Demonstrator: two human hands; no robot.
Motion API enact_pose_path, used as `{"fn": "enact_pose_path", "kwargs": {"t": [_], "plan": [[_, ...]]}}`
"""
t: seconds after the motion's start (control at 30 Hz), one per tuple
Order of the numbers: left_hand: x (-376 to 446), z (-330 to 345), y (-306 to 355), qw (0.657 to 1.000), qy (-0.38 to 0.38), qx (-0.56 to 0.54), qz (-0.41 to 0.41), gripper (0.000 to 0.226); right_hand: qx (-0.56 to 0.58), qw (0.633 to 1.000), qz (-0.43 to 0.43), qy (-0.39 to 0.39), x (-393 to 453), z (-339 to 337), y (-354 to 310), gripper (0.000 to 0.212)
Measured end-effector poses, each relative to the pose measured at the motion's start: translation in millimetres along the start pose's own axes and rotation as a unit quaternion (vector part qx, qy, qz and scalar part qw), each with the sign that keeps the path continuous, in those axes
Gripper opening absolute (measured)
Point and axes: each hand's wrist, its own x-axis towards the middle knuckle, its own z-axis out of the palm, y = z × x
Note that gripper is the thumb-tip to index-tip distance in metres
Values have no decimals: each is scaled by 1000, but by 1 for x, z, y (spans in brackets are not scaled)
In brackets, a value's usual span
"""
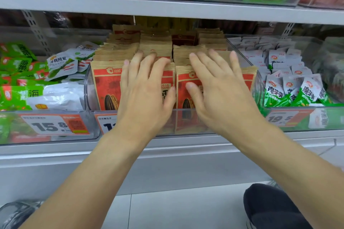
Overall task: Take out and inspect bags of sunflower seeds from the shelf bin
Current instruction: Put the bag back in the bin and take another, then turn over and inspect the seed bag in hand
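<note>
Hands (147,89) (217,87) flat, fingers spread, on sunflower seed bags (106,87)

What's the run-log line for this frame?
phase: reaching in | left hand: open, over sunflower seed bags | right hand: open, over same bags | clear bin: full | removed: none visible

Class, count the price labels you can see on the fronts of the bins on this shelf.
3: the left label reads 15.8, the middle label sits partly behind the left hand, the right label reads 19.5. Others may lie outside the picture.
</note>
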Motion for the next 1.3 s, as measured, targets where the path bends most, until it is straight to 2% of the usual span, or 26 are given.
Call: {"fn": "enact_pose_path", "kwargs": {"t": [0.13,0.3,0.43,0.5,0.57,0.63,0.67,0.8,0.9,1.03,1.1,1.2,1.3], "plan": [[1,0,-3,999,-16,36,4,59,-75,994,17,-73,22,1,0,58],[8,2,-5,995,-57,81,14,64,-163,970,0,-182,53,5,5,65],[13,8,-5,992,-68,103,16,65,-168,952,7,-255,76,4,1,62],[13,9,-5,992,-66,106,13,65,-136,959,15,-250,84,-2,0,58],[13,10,-5,992,-68,105,12,66,-101,969,-4,-227,88,-5,2,71],[13,9,-4,991,-75,106,10,68,-80,966,-24,-246,92,-5,7,97],[12,8,-4,991,-76,107,9,69,-74,961,-22,-264,96,-3,10,102],[12,7,-4,992,-76,105,7,69,-44,950,15,-308,108,8,10,101],[11,6,-5,993,-74,97,5,67,-17,949,17,-314,113,9,9,101],[10,6,0,991,-78,107,7,72,-37,957,-11,-287,106,-6,14,90],[10,4,7,991,-84,108,-4,76,-36,970,-13,-241,93,-15,22,86],[10,1,22,989,-90,119,-20,77,24,988,10,-153,57,-32,47,81],[9,-1,34,993,-45,101,-50,74,96,987,79,-98,15,-47,71,69]]}}
